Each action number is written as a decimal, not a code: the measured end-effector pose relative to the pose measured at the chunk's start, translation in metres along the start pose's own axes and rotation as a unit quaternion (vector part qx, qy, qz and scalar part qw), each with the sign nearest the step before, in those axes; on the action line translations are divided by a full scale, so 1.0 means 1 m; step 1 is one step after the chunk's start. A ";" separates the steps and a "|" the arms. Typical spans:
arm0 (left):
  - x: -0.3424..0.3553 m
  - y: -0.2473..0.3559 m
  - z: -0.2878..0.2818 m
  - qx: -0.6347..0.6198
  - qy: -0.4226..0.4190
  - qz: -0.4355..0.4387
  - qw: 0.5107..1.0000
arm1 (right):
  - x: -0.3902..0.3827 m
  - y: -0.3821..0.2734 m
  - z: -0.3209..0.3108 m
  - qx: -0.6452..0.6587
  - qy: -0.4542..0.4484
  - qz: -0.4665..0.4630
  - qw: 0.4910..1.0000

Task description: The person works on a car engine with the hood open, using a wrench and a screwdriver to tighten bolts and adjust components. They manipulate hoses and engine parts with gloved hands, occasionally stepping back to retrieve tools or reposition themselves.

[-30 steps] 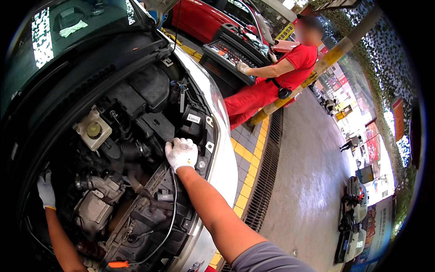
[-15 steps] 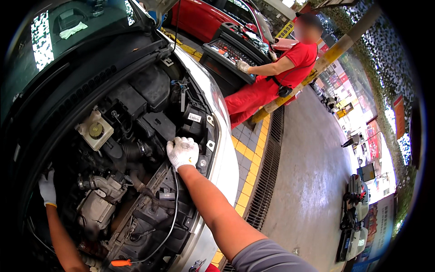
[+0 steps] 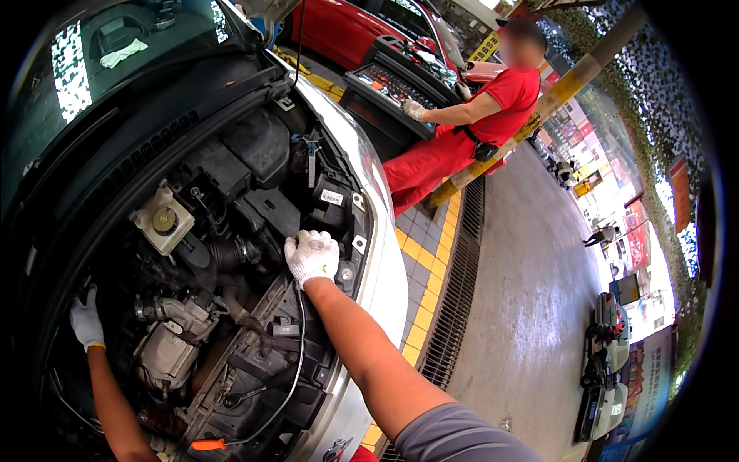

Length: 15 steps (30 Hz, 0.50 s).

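Observation:
Both my hands wear white knit gloves and are inside the open engine bay of a silver car (image 3: 389,266). My left hand (image 3: 87,322) reaches into the dark far-left side, fingers bent together; whatever they hold is hidden. At the front edge, beside a black box (image 3: 269,209), my right hand (image 3: 312,256) is closed with knuckles up, and what lies under it cannot be seen. A grey flexible cable (image 3: 300,339) runs from beneath my right wrist down to an orange handle (image 3: 208,444). Between my hands sit a metal engine part (image 3: 165,356) and a fluid reservoir (image 3: 163,221) with its cap on.
Past the car, a person in red (image 3: 493,115) with gloved hands stands at a black tool cart (image 3: 392,96) full of small tools. Behind it is a red car (image 3: 331,35). A floor grate (image 3: 454,308) and a yellow pole (image 3: 539,108) lie to the right. A cloth (image 3: 123,54) shows behind the windshield.
My left hand has shifted slightly right and its wrist looks a little more bent. My right hand stays in place. The view has moved very slightly.

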State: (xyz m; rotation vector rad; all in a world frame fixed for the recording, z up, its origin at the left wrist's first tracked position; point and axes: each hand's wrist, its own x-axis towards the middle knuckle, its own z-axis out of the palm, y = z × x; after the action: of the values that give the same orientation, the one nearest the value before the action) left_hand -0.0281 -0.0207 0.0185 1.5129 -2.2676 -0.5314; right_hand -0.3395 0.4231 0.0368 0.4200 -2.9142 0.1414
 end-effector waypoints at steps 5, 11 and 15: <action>0.020 -0.049 0.010 -0.061 -0.039 0.062 0.995 | 0.002 -0.006 -0.001 0.006 -0.002 -0.004 1.000; 0.001 -0.015 0.012 -0.002 0.010 0.015 1.000 | 0.002 -0.001 -0.003 -0.007 -0.028 0.004 1.000; 0.007 -0.037 0.009 -0.049 -0.026 0.061 0.997 | 0.001 -0.003 -0.002 0.010 -0.006 -0.002 1.000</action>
State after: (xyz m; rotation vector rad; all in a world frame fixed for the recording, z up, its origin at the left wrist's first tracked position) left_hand -0.0061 -0.0394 -0.0068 1.3193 -2.3193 -0.6436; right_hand -0.3393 0.4203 0.0392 0.4313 -2.9258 0.1674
